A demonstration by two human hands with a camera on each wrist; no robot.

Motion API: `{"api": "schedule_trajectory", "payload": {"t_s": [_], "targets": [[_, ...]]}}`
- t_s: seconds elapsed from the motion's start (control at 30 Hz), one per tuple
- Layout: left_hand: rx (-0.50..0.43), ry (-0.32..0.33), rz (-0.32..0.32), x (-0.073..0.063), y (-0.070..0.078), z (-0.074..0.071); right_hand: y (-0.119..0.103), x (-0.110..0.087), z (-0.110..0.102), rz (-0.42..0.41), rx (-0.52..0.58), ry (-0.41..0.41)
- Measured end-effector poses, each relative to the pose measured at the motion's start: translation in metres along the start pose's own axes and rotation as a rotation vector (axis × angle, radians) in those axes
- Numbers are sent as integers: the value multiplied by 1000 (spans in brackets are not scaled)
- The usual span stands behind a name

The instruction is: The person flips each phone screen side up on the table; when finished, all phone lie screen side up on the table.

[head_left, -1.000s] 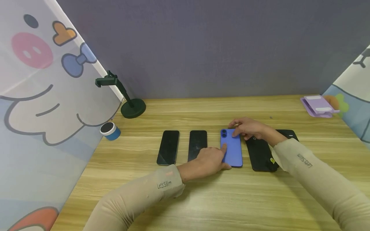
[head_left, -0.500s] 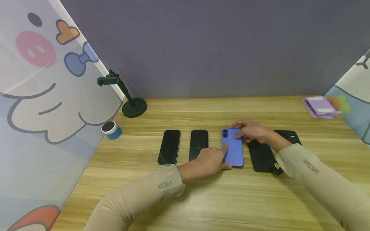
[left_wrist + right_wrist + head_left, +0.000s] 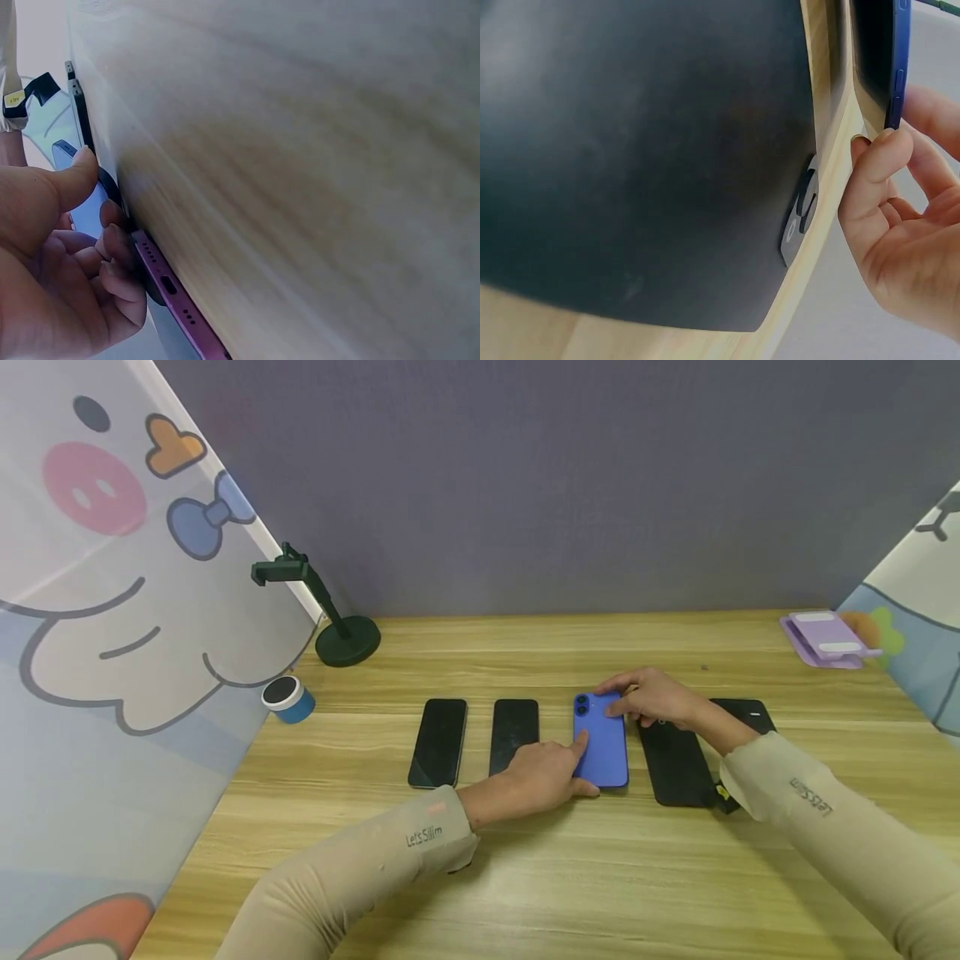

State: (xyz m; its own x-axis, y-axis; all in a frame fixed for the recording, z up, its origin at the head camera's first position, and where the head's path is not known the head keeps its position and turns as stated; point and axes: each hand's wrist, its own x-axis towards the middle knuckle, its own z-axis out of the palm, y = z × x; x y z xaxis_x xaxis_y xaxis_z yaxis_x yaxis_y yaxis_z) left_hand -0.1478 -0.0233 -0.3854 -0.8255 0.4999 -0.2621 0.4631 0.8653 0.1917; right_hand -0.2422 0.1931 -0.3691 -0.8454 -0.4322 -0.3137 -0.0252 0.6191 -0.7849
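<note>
A blue phone (image 3: 602,743) lies back up, its two camera lenses at the top left. My left hand (image 3: 536,777) grips its lower left part, index finger on the back and thumb at the near edge. At the upper right corner my right hand (image 3: 652,697) pinches the phone between thumb and fingers. In the right wrist view the phone's side edge (image 3: 900,67) is tilted, with its dark screen side showing. The left wrist view shows the blue phone (image 3: 91,214) behind the thumb, with fingers curled beside a pink-edged phone (image 3: 172,296).
Two dark-screened phones, one at far left (image 3: 438,743) and one partly under my left hand (image 3: 514,727), lie on the wooden table (image 3: 570,877). More black phones (image 3: 675,768) lie under my right arm. Around stand a green phone stand (image 3: 347,641), blue jar (image 3: 291,703) and purple stand (image 3: 825,635).
The near end of the blue phone sits slightly higher in the head view, with my left fingers moving along with it. Both hands keep their hold, and the other phones stay put.
</note>
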Motion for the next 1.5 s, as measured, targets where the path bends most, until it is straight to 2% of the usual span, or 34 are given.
{"api": "schedule_trajectory", "payload": {"t_s": [0.37,0.73,1.03,1.13,1.27,1.5], "targets": [[-8,-2,7,0,-1,0,-2,0,-3,17,-25,-11],[-32,-20,16,-1,-3,0,-8,-2,-9,17,-111,-44],[-73,-48,20,0,-7,-5,-11,2,-14,27,-87,-99],[-58,-27,21,0,-6,-6,-10,3,-15,23,-88,-97],[-18,34,37,-1,0,-7,-9,3,-15,25,-101,-95],[5,142,124,-1,11,-2,-11,3,-15,41,-92,-110]]}}
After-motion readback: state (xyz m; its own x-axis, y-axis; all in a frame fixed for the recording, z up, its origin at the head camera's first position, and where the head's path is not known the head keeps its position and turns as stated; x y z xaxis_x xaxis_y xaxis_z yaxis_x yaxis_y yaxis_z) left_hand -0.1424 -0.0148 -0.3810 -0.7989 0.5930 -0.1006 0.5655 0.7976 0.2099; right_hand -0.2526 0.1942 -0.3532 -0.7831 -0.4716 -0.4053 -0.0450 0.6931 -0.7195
